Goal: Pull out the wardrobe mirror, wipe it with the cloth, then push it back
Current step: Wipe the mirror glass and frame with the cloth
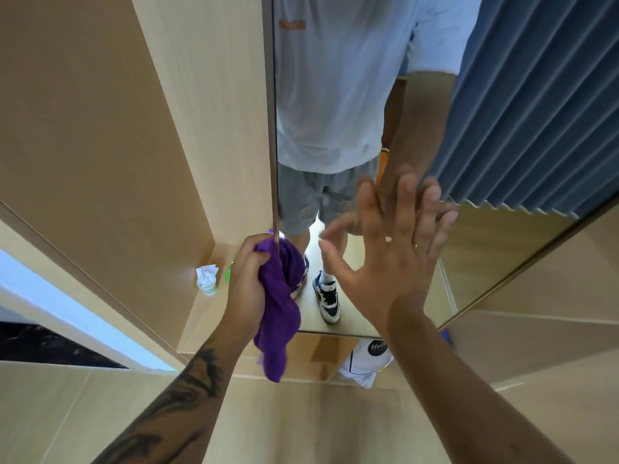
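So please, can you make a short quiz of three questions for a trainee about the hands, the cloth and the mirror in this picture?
1. True or false: the left hand grips the purple cloth at the left edge of the mirror.
2. How is the right hand posed?
A. closed in a fist
B. open, fingers spread against the glass
C. holding a spray bottle
3. Fill in: the lower end of the cloth hangs ____ the mirror's bottom edge.

Key
1. True.
2. B.
3. below.
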`<state>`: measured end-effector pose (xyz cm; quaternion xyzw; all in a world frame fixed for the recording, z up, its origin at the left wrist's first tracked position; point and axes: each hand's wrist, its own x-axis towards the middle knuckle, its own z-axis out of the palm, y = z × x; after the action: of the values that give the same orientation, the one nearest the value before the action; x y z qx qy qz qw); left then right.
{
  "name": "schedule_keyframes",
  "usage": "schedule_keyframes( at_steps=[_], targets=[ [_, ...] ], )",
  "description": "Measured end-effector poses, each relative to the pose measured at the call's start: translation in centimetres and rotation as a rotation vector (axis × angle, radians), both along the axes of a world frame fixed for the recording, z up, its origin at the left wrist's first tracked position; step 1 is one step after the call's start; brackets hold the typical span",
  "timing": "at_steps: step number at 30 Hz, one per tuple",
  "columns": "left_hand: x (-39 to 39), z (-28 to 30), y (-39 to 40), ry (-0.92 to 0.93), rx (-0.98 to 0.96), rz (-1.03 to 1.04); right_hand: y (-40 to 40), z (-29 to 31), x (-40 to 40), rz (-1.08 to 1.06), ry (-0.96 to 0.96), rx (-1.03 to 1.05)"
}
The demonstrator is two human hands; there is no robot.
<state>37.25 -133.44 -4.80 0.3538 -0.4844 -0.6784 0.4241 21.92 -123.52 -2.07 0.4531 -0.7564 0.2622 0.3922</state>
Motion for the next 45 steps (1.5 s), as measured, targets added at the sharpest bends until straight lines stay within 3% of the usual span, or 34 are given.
schedule_keyframes(
  at_steps=[5, 13, 21, 26, 30, 39, 45],
  targets=[
    [0.3, 0.7, 0.5, 0.034, -0.031, -0.013, 1.2, -4.9, 0.6, -0.031, -0.038, 0.078],
    [0.5, 2.6, 0.1, 0.170, -0.147, -0.012, 0.4, -6.2, 0.9, -0.034, -0.081, 0.049],
    [0.6, -4.1, 1.5, -0.029, 0.104, 0.025, 0.2, -7.7, 0.9, -0.030, -0.109, 0.031],
    [0.8, -1.7, 0.3, 0.084, -0.038, -0.025, 1.3, -11.4, 1.4, -0.034, -0.129, 0.117],
    [0.4, -0.1, 0.4, 0.205, -0.144, -0.033, 0.9, -12.7, 0.9, -0.027, -0.108, 0.071],
    [0.7, -8.0, 2.1, -0.027, 0.146, 0.066, 0.1, -13.4, 0.8, -0.042, -0.111, 0.041],
    [0.0, -1.7, 0.9, 0.200, -0.124, 0.038, 0.2, -13.0, 1.1, -0.051, -0.125, 0.071]
  ],
)
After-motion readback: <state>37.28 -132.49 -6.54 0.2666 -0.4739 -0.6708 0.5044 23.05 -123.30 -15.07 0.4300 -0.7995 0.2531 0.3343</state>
